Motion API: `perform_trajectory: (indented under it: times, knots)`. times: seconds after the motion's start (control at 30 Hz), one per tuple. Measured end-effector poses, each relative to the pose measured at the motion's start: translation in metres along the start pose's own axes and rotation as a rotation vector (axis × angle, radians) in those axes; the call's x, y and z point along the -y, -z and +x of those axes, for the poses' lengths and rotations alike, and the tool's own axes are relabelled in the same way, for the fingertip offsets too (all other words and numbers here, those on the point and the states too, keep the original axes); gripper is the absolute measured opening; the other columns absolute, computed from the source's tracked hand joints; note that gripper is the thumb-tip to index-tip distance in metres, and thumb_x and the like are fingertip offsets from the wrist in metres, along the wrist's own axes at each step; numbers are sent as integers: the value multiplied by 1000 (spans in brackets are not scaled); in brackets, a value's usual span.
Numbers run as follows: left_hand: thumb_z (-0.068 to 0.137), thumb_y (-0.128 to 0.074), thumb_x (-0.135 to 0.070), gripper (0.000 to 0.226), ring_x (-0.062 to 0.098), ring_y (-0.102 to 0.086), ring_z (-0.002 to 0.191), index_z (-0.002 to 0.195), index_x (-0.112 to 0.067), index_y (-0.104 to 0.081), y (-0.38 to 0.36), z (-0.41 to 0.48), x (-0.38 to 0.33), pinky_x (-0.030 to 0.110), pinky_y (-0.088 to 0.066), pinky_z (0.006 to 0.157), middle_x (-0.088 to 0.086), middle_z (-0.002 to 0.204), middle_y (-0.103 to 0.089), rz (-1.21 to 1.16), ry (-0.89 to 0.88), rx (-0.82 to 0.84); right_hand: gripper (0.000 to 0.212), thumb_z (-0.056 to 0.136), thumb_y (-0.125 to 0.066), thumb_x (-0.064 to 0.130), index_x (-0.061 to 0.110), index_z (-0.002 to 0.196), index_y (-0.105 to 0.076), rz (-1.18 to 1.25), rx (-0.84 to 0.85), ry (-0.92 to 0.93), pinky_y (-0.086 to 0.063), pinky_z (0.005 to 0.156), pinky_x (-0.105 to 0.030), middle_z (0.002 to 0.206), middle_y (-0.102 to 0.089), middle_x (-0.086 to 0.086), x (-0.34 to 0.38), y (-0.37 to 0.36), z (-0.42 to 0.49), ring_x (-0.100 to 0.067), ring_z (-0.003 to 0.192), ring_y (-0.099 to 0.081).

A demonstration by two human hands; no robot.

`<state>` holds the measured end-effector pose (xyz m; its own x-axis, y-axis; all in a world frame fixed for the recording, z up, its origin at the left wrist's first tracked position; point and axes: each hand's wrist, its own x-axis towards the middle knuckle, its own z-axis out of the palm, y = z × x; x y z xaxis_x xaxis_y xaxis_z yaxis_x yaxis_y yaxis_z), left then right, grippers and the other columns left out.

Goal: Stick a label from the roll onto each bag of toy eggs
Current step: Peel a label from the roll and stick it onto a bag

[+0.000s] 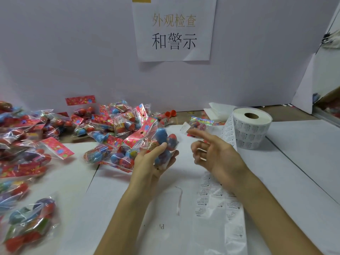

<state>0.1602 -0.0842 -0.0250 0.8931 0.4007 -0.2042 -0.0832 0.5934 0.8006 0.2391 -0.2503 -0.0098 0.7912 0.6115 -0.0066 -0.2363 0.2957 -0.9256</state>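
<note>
Head view of a labelling station, places given relative to the label roll (252, 129), which stands on end at the far right of the white table (303, 162).

Left of the roll, the left hand (150, 162) grips a clear bag of toy eggs (161, 144) from below. Its thumb presses the near face of the bag and its fingers curl round the underside. Blue and red eggs show above the thumb, and the bag's red header card tilts up and away from the roll.

Between this bag and the roll, the right hand (217, 155) hovers palm-left, apart from the bag. Its index finger is stretched out and the other fingers are loosely bent, clasping nothing. A small white label (184, 128) lies just beyond the index fingertip; motion blur hides whether it adheres to the finger.

A label strip (220, 208) runs from the roll toward the viewer, passing under the right forearm.

A single bag (200, 124) lies just left of the roll. A pile of bags (110, 126) spreads well to the left. A paper sign (174, 32) hangs on the wall above and left of the roll.
</note>
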Motion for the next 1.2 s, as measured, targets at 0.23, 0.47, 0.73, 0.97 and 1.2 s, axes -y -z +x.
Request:
perform_trajectory:
  times: [0.23, 0.47, 0.73, 0.97, 1.2]
  knots:
    - [81, -73, -21, 50, 38, -76, 99, 126, 0, -65, 0, -1, 2, 38, -63, 86, 20, 114, -75, -35, -25, 9, 41, 96, -48, 38, 13, 112, -77, 100, 155, -161, -38, 50, -24, 64, -47, -2, -5, -4, 0, -12, 52, -36]
    - [72, -75, -24, 59, 37, -76, 98, 126, -1, -65, 1, 0, 3, 37, -63, 84, 17, 108, -77, -11, -38, 25, 40, 98, -48, 37, 13, 117, -74, 61, 130, -181, -38, 51, -24, 65, -48, -1, -5, -5, -1, -12, 54, -33]
    - [72, -75, -22, 64, 34, -76, 99, 132, -2, -61, 0, -1, 3, 34, -63, 85, 16, 113, -77, 5, -52, 39, 39, 102, -44, 35, 19, 109, -79, 10, 120, -157, -38, 52, -24, 66, -49, -1, -6, -6, 0, -12, 54, -31]
    - [74, -76, -19, 60, 30, -77, 98, 131, -9, -61, -2, -1, 3, 29, -63, 75, 9, 109, -79, 46, -61, 27, 39, 103, -43, 36, 19, 115, -76, -28, 129, -139, -41, 53, -24, 68, -52, -2, -8, -4, 0, -12, 52, -34]
    - [74, -78, -20, 60, 29, -78, 94, 131, -8, -60, -3, 1, 3, 27, -63, 72, 7, 105, -80, 77, -67, -3, 36, 102, -45, 36, 25, 115, -77, -125, 133, -109, -42, 53, -22, 68, -52, 0, -8, -4, 1, -11, 53, -32]
